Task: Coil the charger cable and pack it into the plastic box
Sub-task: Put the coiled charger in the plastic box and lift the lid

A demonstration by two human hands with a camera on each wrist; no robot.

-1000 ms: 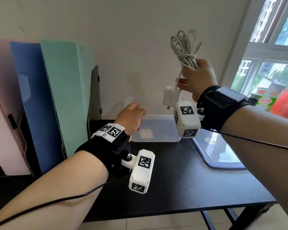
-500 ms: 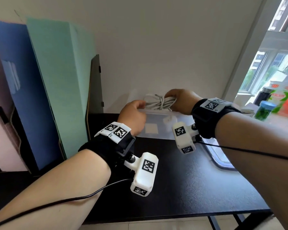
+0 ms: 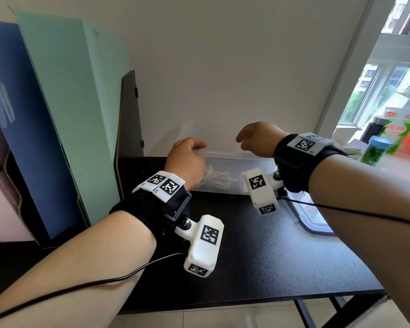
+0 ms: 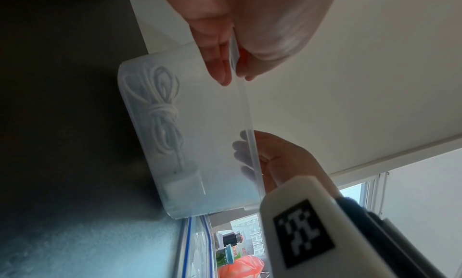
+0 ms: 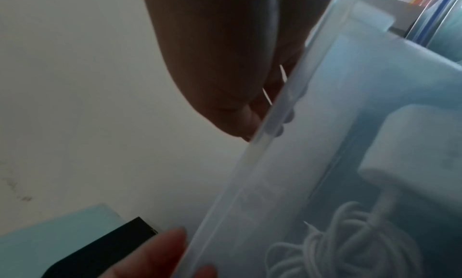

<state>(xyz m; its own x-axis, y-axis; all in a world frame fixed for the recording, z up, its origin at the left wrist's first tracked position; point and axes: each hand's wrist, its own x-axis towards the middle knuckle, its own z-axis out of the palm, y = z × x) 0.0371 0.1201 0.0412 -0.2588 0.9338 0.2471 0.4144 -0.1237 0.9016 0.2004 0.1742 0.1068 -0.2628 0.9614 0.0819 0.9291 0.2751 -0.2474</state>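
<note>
From the head view the two hands sit at the near rim of the plastic box (image 3: 225, 162) at the worktop's (image 3: 270, 252) back edge, and only a pale tangle shows through its wall. The left wrist view shows more: the coiled cable (image 4: 160, 112) lies inside along the box floor with its white plug block (image 4: 182, 183) at one end. There the left hand (image 4: 252, 29) pinches the rim between thumb and fingers, and the right hand (image 4: 282, 159) hooks its fingers over the same rim, so both grips are grasping the box. A second ago the right hand held the bundle high above the box; half a second ago both hands carried it over the opening. A clear lid with a blue edge (image 3: 315, 221) lies at the worktop's right edge, and coloured boards (image 3: 69, 110) lean at the left.
</note>
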